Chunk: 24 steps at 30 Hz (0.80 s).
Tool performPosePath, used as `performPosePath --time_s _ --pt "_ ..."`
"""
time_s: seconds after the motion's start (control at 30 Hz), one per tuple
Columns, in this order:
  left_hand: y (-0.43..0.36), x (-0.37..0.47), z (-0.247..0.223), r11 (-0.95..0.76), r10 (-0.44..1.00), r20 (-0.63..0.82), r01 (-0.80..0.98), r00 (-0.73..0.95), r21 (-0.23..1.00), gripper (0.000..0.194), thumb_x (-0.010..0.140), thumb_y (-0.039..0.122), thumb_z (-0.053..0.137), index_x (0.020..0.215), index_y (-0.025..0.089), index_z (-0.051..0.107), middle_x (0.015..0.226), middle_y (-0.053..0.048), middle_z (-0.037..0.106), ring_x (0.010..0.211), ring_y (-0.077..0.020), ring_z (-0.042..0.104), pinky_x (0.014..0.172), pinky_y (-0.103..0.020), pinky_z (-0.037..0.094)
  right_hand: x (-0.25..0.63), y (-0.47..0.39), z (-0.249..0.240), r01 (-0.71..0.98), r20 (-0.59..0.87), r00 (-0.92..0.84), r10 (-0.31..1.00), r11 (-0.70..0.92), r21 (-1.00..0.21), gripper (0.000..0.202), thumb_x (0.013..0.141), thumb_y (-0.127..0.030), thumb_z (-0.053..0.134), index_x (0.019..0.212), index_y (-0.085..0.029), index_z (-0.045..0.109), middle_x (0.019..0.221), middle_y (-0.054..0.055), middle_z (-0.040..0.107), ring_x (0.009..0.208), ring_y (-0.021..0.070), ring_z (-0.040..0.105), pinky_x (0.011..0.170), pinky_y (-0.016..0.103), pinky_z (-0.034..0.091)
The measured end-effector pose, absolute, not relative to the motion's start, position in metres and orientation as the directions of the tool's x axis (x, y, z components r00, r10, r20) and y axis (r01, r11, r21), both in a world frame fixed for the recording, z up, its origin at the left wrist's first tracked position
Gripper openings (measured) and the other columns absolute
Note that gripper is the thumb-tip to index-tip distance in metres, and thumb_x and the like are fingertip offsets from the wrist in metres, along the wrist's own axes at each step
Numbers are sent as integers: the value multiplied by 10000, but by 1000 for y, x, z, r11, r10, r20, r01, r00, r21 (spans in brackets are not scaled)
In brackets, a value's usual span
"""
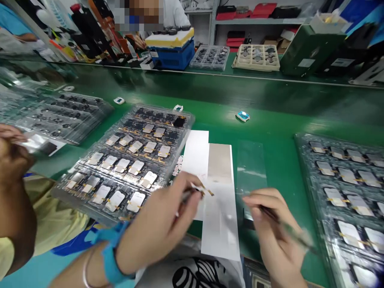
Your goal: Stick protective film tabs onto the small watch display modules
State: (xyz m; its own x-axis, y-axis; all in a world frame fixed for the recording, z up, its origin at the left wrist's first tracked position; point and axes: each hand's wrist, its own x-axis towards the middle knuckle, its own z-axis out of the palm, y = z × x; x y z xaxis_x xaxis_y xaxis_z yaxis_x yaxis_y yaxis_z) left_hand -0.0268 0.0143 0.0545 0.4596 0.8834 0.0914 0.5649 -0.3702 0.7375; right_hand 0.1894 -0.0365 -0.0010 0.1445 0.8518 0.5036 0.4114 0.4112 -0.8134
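My left hand (168, 216), with a blue band at the wrist, pinches a small part (196, 188) with a thin gold flex strip, above white paper sheets (220, 220). In my right hand (273, 228) is a slim tool (282, 224), blurred, its rear end pointing right. A clear film strip (250, 164) lies beyond that hand. Left of the sheets, a clear tray (150, 152) holds rows of small silver rectangular parts. Another such tray (354, 188) sits at the right.
Stacked clear trays (69, 116) stand at the left beside another person's hand (12, 152). Small blue-and-white pieces (243, 116) lie behind the sheets. A raised shelf at the back holds a blue box (174, 56) and a green bin (309, 52).
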Motion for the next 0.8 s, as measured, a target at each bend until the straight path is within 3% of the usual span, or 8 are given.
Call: performPosePath --time_s 0.13,0.3,0.6,0.73,0.8 --pt "-7 1 26 -253 889 100 298 446 920 85 1026 232 434 1003 240 516 736 27 600 635 -122 607 589 -233 462 178 -28 16 551 582 -41 812 504 -665 202 857 -73 643 1017 -193 668 886 32 621 647 106 590 489 223 485" --pt "6 16 0 -145 929 86 140 360 979 106 1031 272 462 989 222 546 747 16 603 671 -128 606 630 -233 490 177 -17 9 746 667 -131 734 516 -421 194 880 -72 641 1039 -178 671 908 46 698 734 135 694 600 246 572" --pt "16 10 -12 -231 930 133 264 342 937 65 996 216 521 988 237 582 830 19 660 729 -125 643 691 -223 495 176 -9 -4 841 606 -283 744 496 -216 181 963 -117 527 1100 -122 645 978 87 731 723 152 692 595 279 564" --pt "19 9 -14 -254 927 142 306 346 917 68 987 207 516 978 232 579 853 10 684 726 -138 648 676 -233 488 170 -5 -5 847 581 -309 753 496 -192 171 977 -119 475 1063 -125 622 943 87 714 671 137 659 548 266 520" --pt "19 8 -16 -225 926 110 295 361 929 72 995 214 510 971 231 575 836 13 674 700 -129 630 655 -227 477 170 0 -3 840 551 -272 789 474 -265 146 969 -117 473 1002 -144 612 888 65 690 648 124 631 515 248 478"
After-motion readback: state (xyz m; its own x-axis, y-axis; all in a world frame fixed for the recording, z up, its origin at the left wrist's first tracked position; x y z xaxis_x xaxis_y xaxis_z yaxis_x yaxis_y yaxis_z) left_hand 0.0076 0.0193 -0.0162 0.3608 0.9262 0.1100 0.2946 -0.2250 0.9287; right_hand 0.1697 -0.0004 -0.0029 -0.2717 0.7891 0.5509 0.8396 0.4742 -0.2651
